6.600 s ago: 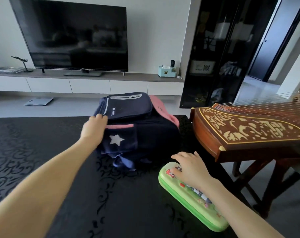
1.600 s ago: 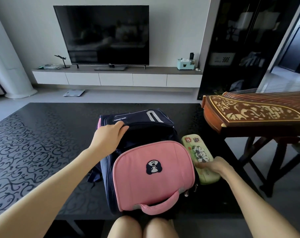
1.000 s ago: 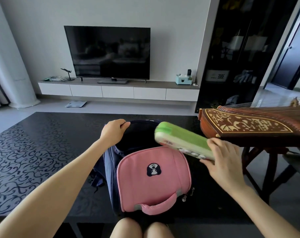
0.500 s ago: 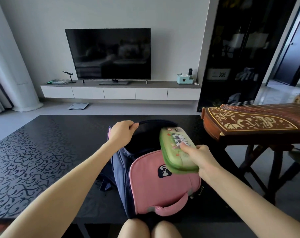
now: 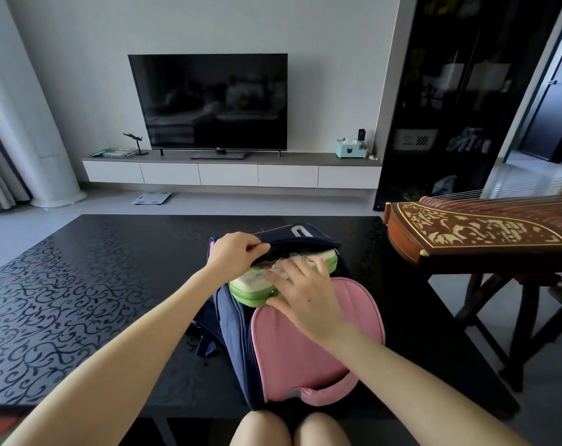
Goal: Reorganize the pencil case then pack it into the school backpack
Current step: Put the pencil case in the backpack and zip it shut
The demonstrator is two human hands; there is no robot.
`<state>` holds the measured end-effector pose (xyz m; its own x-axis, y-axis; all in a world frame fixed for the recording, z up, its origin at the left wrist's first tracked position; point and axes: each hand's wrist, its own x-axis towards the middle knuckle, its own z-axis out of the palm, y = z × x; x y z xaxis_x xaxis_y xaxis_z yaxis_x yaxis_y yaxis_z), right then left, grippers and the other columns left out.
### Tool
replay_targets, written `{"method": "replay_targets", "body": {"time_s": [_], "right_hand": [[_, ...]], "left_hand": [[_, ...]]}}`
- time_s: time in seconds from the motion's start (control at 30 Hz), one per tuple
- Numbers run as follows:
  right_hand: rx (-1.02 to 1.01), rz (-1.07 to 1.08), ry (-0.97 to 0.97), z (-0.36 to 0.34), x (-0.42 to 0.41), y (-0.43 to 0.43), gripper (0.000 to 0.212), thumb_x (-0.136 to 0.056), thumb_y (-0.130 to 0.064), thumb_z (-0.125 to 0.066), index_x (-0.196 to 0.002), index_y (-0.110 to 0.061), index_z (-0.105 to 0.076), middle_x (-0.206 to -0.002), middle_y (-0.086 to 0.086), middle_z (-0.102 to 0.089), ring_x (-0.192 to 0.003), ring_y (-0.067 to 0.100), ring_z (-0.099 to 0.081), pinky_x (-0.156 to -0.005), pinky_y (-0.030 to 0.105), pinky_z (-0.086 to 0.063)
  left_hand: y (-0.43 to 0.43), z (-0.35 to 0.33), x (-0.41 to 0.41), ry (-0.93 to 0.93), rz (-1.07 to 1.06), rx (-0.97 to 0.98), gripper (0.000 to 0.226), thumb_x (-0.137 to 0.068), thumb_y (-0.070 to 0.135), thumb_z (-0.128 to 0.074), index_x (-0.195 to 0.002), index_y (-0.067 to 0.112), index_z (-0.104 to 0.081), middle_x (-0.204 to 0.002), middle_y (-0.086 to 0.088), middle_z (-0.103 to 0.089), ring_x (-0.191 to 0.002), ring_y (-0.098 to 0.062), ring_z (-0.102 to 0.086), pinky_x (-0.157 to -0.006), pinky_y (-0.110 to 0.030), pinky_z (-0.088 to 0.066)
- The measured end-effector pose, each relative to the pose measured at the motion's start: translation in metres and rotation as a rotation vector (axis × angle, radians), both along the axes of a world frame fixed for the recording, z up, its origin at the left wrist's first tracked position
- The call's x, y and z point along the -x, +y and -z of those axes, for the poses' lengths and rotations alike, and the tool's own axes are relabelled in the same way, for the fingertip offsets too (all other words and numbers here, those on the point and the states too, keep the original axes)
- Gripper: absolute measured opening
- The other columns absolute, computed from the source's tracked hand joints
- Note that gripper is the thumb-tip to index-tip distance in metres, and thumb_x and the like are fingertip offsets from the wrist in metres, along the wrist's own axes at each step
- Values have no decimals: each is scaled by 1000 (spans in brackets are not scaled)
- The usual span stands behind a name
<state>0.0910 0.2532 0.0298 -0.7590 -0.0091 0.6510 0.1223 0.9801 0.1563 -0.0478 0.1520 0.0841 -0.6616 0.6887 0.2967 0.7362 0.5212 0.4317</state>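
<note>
At the mouth of the navy-and-pink fabric school backpack [image 5: 305, 349], your left hand [image 5: 237, 255] pinched the rim up while your right hand [image 5: 307, 292], fingers spread flat, pressed the closed green hard-shell pencil case [image 5: 250, 281] partway in (seating and zipping remained, I'd judge).

Soft daylight, sharp focus, wide-angle edge distortion.

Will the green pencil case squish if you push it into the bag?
Probably not: the pencil case holds a boxy shape under the right hand pressing it. Its shell looks smooth, so it may slide in easily. The backpack seems floppy; the left hand holds its rim up.
</note>
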Motion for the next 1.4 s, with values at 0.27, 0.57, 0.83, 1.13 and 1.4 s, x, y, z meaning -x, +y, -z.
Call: {"method": "replay_targets", "body": {"time_s": [0.27,0.57,0.83,1.13,1.4], "right_hand": [[11,211,120,26,27,-1,45,-57,-48,-82,-89,-20,-68,-81,-8,-71,-58,15,-55,-66,32,-33],[153,332,46,32,55,-15,37,-42,-23,-90,-67,-15,-65,-82,1,-74,-43,18,-52,-55,27,-37],[-7,145,317,39,44,-20,30,-70,-32,-75,-93,-17,-64,-78,-3,-65,-63,20,-53,-63,33,-37],[-68,145,221,46,69,-32,53,-71,-22,-77,-119,-19,-52,-100,4,-65,-85,26,-59,-69,38,-45],[-174,284,-77,25,81,-26,44,-59,-25,-82,-96,-8,-66,-92,17,-72,-85,33,-68,-87,50,-51]], "left_hand": [[0,10,5,56,-58,-28,47,-92,40,-49,-56,9,-48,-48,2,-41,-49,-18,-37,-55,-31,-26],[11,13,-12,122,-194,12,48,-94,40,-44,-52,17,-41,-48,3,-41,-56,-22,-46,-69,-34,-36],[-14,8,14,98,54,64,28,-82,48,-62,-89,22,-70,-80,4,-70,-77,-16,-61,-70,-30,-45],[-42,28,28,20,130,-13,23,-93,17,-53,-111,9,-64,-85,3,-65,-71,-11,-57,-63,-9,-37],[-25,11,39,-59,-59,-69,31,-92,28,-53,-70,6,-57,-52,5,-44,-50,-12,-38,-48,-27,-26]]}}
